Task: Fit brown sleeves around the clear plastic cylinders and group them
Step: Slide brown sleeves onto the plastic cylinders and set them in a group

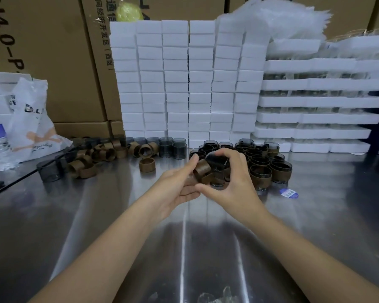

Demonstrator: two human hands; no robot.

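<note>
Above the bench [184, 248], a brown sleeve [202, 169] is pinched by the left hand [179, 182] and a clear cylinder [217, 160] gripped by the right hand [232, 178]. The clear cylinder is judged light, stiff, slippery; the brown sleeve pliable, best held at its rim.

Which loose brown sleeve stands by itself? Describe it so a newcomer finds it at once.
Find the wall of white blocks at the back of the steel table. At its lower left corner sprawls a heap of brown sleeves. The lone sleeve stands nearer the person, opening upward, touching nothing.
</note>
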